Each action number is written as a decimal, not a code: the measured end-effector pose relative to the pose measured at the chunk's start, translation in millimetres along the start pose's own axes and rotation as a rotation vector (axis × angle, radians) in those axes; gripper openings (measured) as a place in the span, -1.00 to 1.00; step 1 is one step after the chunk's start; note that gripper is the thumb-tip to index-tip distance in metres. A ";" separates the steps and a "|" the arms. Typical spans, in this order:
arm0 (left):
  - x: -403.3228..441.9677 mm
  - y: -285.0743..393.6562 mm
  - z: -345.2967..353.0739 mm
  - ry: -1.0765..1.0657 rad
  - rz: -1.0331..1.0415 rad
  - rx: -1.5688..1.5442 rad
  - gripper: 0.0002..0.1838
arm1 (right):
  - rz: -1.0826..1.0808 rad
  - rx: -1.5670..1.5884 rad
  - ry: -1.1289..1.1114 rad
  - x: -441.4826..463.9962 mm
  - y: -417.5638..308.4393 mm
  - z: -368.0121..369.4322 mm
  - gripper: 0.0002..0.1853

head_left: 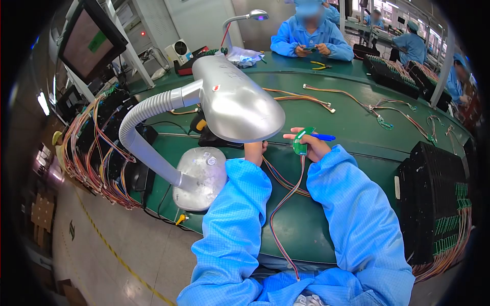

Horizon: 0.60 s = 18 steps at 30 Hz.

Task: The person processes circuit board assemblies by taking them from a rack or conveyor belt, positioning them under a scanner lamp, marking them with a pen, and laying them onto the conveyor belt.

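Observation:
My right hand (318,149) pinches a small curved green circuit board (302,140) between thumb and fingers, with other fingers stretched out to the left. A blue pen (325,137) sticks out to the right from the same hand. From the board's lower edge a bundle of thin coloured wires (277,210) hangs down toward my lap and ends in a small white connector. My left hand (254,153) is under the head of the silver desk lamp (240,104), which hides most of it and its fingers. More coloured wires (278,176) run beside it across the green table.
Black racks (434,188) holding wired boards stand at the right, with more racks (109,137) at the left. Wire harnesses (380,109) lie on the far table (352,84). A co-worker (312,33) in blue sits opposite, near yellow-handled pliers (321,66).

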<state>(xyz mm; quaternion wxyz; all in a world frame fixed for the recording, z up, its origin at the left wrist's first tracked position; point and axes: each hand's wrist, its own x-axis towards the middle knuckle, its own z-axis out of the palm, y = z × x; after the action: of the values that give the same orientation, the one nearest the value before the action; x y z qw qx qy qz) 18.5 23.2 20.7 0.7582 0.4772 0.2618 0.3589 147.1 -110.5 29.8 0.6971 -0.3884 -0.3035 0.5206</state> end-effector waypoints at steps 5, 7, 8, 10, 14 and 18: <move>-6.2 7.0 6.7 -0.002 0.052 0.140 -0.66 | -0.007 0.003 0.001 -1.1 -0.2 0.0 -0.60; -5.6 5.5 7.3 0.012 0.079 0.171 -0.62 | -0.006 0.001 0.008 -1.9 -1.1 2.2 -0.59; -5.7 5.3 7.6 0.018 0.092 0.187 -0.60 | -0.007 0.002 0.015 -3.6 -2.8 5.7 -0.59; -3.5 2.1 5.1 0.001 0.116 0.213 -0.56 | -0.009 0.005 0.020 -4.2 -3.0 7.6 -0.58; -2.4 0.1 6.6 -0.001 0.115 0.252 -0.58 | -0.022 0.010 0.026 -5.0 -1.8 5.2 -0.57; -2.3 -0.1 5.0 -0.019 0.158 0.286 -0.64 | -0.024 0.025 0.013 -2.1 0.0 4.5 -0.57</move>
<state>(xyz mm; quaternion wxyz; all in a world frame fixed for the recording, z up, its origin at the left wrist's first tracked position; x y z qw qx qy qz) 20.7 18.7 22.7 0.6545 0.6026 0.2646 0.3721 142.8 -111.5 32.1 0.7100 -0.3793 -0.2971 0.5136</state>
